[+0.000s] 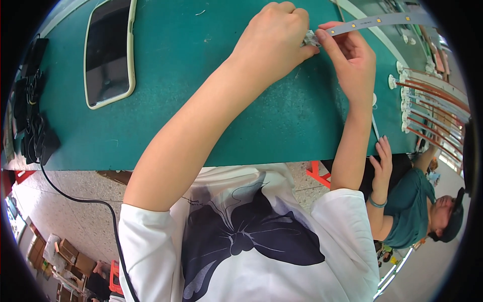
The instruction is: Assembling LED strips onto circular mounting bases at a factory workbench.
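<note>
Your white shirt (251, 236) lies nearest, below the green table (201, 100). At the far edge of the table, your left hand (274, 43) is closed on a small connector (310, 39); your right hand (352, 60) pinches the LED strip (377, 21). Keep the strip end flat and straight against the connector.

The left hand (274, 38) hides most of the small connector (310, 39); its shape is unclear.

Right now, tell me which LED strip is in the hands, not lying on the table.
The pale grey strip at the top, its end pinched between the left hand and right hand. The red-edged strips lie bundled at the table's right edge, untouched.
</note>
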Available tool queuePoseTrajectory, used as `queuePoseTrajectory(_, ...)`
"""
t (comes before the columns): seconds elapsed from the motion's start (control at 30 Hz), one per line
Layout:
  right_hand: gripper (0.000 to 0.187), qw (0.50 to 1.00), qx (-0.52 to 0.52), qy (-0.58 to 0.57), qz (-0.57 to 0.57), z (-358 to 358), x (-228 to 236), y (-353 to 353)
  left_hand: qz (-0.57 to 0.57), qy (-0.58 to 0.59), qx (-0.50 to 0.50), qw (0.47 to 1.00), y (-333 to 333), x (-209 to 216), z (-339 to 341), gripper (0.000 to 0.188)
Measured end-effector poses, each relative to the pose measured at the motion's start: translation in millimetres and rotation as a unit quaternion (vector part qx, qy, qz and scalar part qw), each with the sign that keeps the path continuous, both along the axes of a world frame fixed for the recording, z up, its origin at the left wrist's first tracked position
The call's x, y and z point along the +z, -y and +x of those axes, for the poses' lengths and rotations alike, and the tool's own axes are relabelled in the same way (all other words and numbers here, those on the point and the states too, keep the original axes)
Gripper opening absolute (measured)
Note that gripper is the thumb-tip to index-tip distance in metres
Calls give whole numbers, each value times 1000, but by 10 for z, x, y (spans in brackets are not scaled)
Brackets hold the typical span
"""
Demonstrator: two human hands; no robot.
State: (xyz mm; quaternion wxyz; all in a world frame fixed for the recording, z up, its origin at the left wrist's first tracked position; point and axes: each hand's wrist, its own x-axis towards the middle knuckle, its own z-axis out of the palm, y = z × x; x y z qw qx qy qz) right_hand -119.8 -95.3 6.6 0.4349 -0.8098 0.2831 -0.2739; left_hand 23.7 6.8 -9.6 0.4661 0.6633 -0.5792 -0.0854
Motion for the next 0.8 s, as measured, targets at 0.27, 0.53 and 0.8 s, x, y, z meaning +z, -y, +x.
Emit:
queuePoseTrajectory(0.27,17,1000,-19,16,-5,-23,100,30,-53,-60,-5,997,9,-7,-11,31)
queuePoseTrajectory(0.53,20,996,-53,67,18,22,96,7,-56,-62,-20,996,-24,34,-17,34)
queuePoseTrajectory(0.8,14,995,-62,-26,-80,249,204,-123,-87,-34,-37,995,8,-88,-21,29)
